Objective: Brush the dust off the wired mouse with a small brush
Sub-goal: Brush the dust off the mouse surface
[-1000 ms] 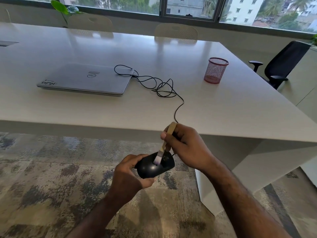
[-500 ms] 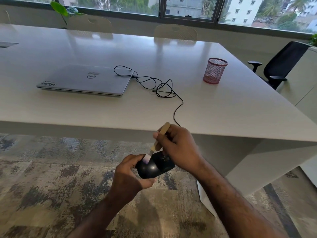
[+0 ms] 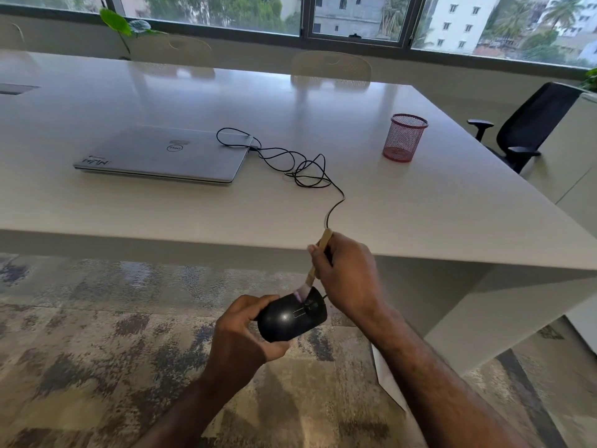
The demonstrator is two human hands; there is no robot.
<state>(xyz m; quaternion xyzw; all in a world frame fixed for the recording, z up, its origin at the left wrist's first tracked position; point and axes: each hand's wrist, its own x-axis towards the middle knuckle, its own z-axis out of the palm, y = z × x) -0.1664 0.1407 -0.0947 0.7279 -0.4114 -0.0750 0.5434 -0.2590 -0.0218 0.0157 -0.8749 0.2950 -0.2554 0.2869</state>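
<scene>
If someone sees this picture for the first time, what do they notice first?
First, the two hands low in the middle: the left hand holds a black mouse while the right hand sets a brush on it. Then the cable running up over the table to the closed laptop.

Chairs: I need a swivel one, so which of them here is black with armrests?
The black office chair at the table's right side; the two beige chairs along the far edge by the window show only pale rounded backs.
</scene>
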